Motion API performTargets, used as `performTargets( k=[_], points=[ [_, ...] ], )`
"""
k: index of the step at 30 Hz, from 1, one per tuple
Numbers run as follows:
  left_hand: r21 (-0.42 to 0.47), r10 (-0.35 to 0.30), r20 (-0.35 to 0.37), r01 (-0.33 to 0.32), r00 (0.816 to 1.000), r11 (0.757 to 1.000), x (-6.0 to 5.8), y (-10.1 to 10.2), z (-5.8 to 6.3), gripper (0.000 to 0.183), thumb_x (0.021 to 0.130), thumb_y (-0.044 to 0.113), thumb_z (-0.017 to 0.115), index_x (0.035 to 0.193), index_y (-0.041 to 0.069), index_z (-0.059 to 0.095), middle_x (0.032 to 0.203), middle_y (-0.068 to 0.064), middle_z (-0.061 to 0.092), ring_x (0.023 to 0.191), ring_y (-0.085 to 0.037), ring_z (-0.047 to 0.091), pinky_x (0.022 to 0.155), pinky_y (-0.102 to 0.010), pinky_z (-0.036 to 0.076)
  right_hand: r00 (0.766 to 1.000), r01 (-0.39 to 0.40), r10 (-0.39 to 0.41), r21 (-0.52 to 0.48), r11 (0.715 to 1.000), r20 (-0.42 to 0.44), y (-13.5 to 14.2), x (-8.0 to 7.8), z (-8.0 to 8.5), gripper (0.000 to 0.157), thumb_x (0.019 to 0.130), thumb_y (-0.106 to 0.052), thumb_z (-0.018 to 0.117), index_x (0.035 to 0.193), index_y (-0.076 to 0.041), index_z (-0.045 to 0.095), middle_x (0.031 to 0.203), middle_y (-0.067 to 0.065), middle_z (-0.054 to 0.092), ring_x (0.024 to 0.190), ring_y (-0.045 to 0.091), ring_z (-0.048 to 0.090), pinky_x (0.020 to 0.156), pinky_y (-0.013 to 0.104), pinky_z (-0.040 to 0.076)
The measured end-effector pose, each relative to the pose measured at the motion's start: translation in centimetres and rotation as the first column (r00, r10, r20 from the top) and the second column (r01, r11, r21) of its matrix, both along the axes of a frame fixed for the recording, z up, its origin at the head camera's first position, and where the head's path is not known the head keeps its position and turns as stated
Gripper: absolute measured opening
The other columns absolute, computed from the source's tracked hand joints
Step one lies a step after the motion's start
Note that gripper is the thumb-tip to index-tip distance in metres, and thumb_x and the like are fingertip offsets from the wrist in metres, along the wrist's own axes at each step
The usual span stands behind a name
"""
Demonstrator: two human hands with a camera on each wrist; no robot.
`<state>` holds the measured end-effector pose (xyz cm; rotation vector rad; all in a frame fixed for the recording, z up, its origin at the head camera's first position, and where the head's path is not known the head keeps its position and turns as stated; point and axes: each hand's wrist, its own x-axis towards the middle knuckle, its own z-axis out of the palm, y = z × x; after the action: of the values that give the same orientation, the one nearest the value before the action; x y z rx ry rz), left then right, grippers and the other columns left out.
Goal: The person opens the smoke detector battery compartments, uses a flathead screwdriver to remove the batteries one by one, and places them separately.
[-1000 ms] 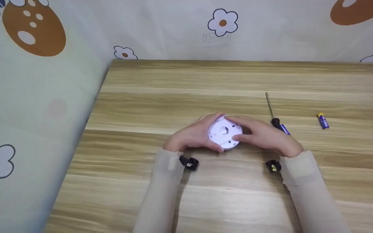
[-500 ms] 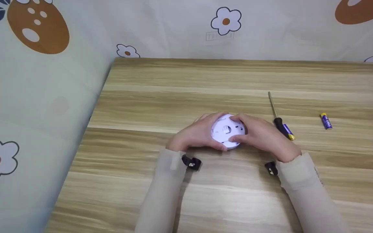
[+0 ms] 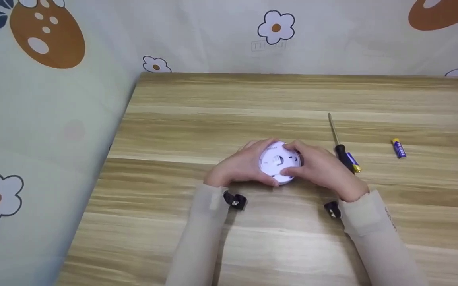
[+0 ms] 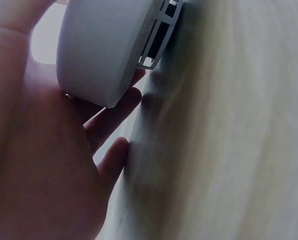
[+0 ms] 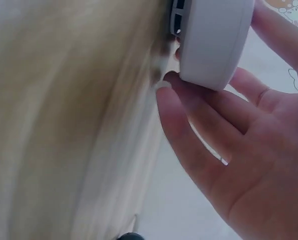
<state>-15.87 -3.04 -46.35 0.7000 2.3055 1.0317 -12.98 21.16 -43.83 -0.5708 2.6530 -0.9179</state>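
Observation:
A white round smoke detector (image 3: 270, 167) is held between both hands over the middle of the table, its flat back with a central hole facing up. My left hand (image 3: 245, 165) grips its left side, fingers at the far rim and thumb at the near rim. On the other side, my right hand (image 3: 318, 167) holds it with the thumb pressed on the back plate and the index finger at the top right. Both wrist views show the smooth side wall of the detector (image 4: 98, 50) and a slotted vent on its underside, close to the wood.
Right of the hands lies a screwdriver (image 3: 342, 153) with a black handle, its shaft pointing away. A blue and yellow battery (image 3: 355, 163) lies against the handle. Farther right is another battery (image 3: 398, 149). Patterned cloth (image 3: 213, 35) borders the table (image 3: 229, 107) at the back and left.
My right thumb has slid leftward over the detector's back, and the index finger has shifted right along the rim. My left hand keeps its grip. The view has shifted slightly.

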Motion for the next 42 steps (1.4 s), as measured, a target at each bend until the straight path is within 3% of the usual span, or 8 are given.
performTargets(
  k=[9, 18, 24, 29, 36, 40, 42],
  points=[
    [0.004, 0.053, 0.036, -0.053, 0.998, 0.999, 0.0, 0.0, -0.3, 0.123, 0.084, 0.04, 0.096, 0.176, 0.006, 0.023, 0.177, -0.012, 0.036, 0.16, -0.028, 0.032, 0.131, -0.043, 0.029, 0.999, -0.035, 0.036, -0.046, 0.998, 0.022, 0.2, -0.1, -0.3, 0.063, 0.106, -0.025, 0.077, 0.157, 0.006, 0.055, 0.155, 0.029, 0.059, 0.144, 0.047, 0.056, 0.12, 0.063, 0.042],
    [0.033, 0.114, 0.061, -0.116, 0.992, 0.993, -0.3, -0.4, -0.6, 0.12, 0.085, 0.045, 0.094, 0.177, 0.014, 0.023, 0.178, -0.011, 0.034, 0.16, -0.026, 0.032, 0.129, -0.045, 0.031, 1.0, -0.015, 0.015, -0.033, 0.999, 0.013, 0.3, 0.0, -0.1, 0.059, 0.111, -0.027, 0.069, 0.16, 0.002, 0.054, 0.157, 0.03, 0.057, 0.148, 0.049, 0.052, 0.123, 0.065, 0.038],
    [0.06, 0.137, 0.053, -0.14, 0.989, 0.988, -0.2, -0.4, -0.4, 0.112, 0.086, 0.043, 0.094, 0.176, 0.018, 0.032, 0.173, -0.008, 0.042, 0.151, -0.023, 0.041, 0.125, -0.044, 0.036, 1.0, -0.022, 0.022, -0.029, 0.999, -0.008, 0.4, -0.1, 0.0, 0.056, 0.112, -0.028, 0.067, 0.159, 0.002, 0.055, 0.158, 0.029, 0.057, 0.148, 0.049, 0.051, 0.123, 0.065, 0.038],
    [0.097, 0.173, 0.047, -0.177, 0.984, 0.979, -0.2, -0.2, 0.1, 0.098, 0.091, 0.042, 0.09, 0.171, 0.015, 0.042, 0.168, -0.008, 0.051, 0.146, -0.025, 0.049, 0.121, -0.043, 0.039, 0.999, -0.004, 0.001, -0.068, 0.998, -0.038, 0.5, -0.1, 0.3, 0.043, 0.114, -0.015, 0.059, 0.153, 0.003, 0.062, 0.162, 0.027, 0.054, 0.151, 0.049, 0.048, 0.124, 0.066, 0.036],
    [0.235, 0.195, 0.199, -0.24, 0.96, 0.942, -0.4, -1.1, 0.2, 0.085, 0.094, 0.033, 0.087, 0.167, 0.011, 0.05, 0.161, -0.01, 0.058, 0.139, -0.022, 0.055, 0.121, -0.039, 0.04, 0.997, 0.07, -0.074, -0.166, 0.984, -0.015, 0.7, -0.3, 0.5, 0.041, 0.11, -0.001, 0.05, 0.146, 0.0, 0.07, 0.155, 0.02, 0.063, 0.147, 0.042, 0.055, 0.122, 0.062, 0.04],
    [0.3, 0.18, 0.232, -0.247, 0.956, 0.922, -0.6, -1.5, -0.1, 0.077, 0.096, 0.032, 0.084, 0.164, 0.011, 0.054, 0.157, -0.009, 0.061, 0.137, -0.021, 0.055, 0.119, -0.037, 0.04, 0.998, 0.043, -0.05, -0.167, 0.985, -0.037, 0.8, -0.2, 0.7, 0.048, 0.102, 0.004, 0.055, 0.148, -0.001, 0.069, 0.154, 0.021, 0.063, 0.131, 0.038, 0.064, 0.109, 0.057, 0.052],
    [0.318, 0.18, 0.219, -0.245, 0.959, 0.916, -1.2, -1.6, -1.7, 0.078, 0.094, 0.041, 0.086, 0.162, 0.014, 0.058, 0.154, -0.009, 0.063, 0.133, -0.021, 0.057, 0.116, -0.036, 0.043, 0.999, 0.009, -0.016, -0.179, 0.984, -0.04, 1.0, -0.3, 0.6, 0.052, 0.099, 0.006, 0.058, 0.15, 0.0, 0.066, 0.157, 0.023, 0.061, 0.124, 0.037, 0.067, 0.102, 0.054, 0.056]
  ],
)
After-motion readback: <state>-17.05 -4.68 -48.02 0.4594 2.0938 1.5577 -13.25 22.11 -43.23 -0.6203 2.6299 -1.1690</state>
